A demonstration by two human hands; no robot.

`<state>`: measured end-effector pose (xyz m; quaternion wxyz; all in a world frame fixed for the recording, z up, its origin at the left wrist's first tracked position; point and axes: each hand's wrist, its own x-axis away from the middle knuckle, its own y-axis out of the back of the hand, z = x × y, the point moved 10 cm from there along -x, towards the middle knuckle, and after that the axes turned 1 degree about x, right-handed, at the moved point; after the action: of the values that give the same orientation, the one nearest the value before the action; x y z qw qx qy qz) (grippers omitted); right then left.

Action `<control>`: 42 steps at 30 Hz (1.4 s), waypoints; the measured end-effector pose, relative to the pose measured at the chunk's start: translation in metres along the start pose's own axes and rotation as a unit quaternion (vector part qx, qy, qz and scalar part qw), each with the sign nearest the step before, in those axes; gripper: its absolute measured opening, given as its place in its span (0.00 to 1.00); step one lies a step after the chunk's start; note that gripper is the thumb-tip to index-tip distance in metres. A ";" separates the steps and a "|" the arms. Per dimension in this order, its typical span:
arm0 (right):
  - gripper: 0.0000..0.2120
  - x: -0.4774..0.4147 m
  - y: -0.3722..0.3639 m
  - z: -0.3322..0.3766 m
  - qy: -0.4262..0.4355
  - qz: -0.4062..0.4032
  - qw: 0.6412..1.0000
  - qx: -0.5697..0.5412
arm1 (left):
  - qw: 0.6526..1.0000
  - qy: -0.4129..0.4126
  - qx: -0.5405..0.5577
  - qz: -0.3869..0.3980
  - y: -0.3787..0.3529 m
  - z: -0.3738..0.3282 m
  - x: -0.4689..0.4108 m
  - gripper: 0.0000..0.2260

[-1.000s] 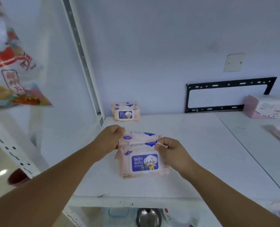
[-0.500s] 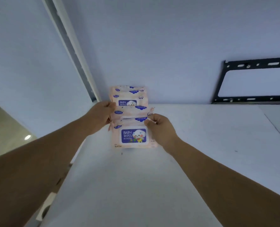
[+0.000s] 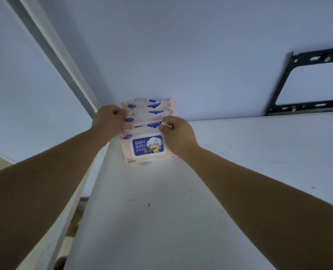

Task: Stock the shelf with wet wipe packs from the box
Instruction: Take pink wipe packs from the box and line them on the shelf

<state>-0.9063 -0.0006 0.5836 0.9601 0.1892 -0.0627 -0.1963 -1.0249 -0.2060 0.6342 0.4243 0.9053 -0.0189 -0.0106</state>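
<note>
Head view. Your left hand (image 3: 109, 119) and right hand (image 3: 176, 133) meet on a stack of pink wet wipe packs (image 3: 152, 114) at 12 o'clock. The stack rests on the white shelf (image 3: 181, 211) in its back left corner, by the wall.

Left grip: fingers curled round the stack's edge at 9 o'clock. Right grip: fingertips pinching a sealed pack edge at 3 o'clock, just above the front pack (image 3: 147, 146), whose blue "BABY WIPES" label faces you. The packs lie between the two grips and touch both.

Count: two hands and one front pack in full view. Behind it are roughly five overlapping pack edges, but you cannot tell the exact number. One grey upright post (image 3: 64, 61) runs from 10 o'clock down toward the stack. One black metal wall bracket (image 3: 278, 90) sits at 2 o'clock, well apart from the packs.
</note>
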 end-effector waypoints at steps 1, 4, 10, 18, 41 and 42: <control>0.08 0.001 -0.002 -0.002 -0.004 -0.003 1.000 -0.005 | 1.000 0.000 -0.007 -0.002 -0.001 0.000 0.001 0.14; 0.08 0.006 -0.006 -0.007 -0.017 0.000 1.000 -0.016 | 0.999 -0.021 -0.038 -0.009 -0.002 -0.001 0.005 0.15; 0.05 0.007 0.010 0.001 -0.027 -0.006 1.000 -0.004 | 0.998 -0.053 -0.041 0.004 0.007 -0.014 0.014 0.07; 0.09 0.030 0.069 0.000 0.013 -0.013 0.999 0.046 | 0.988 -0.110 -0.013 0.103 -0.005 -0.052 0.079 0.07; 0.05 0.440 0.245 -0.097 -0.068 -0.054 0.994 0.072 | 0.859 -0.275 0.035 0.430 -0.095 -0.074 0.483 0.02; 0.05 0.464 0.251 -0.101 -0.073 -0.059 0.993 0.075 | 0.853 -0.274 0.039 0.442 -0.093 -0.069 0.504 0.02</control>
<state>-0.3735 0.0617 0.6092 0.9225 0.2494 -0.1361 -0.2611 -0.5164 -0.1154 0.6058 0.3261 0.7780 -0.5326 -0.0688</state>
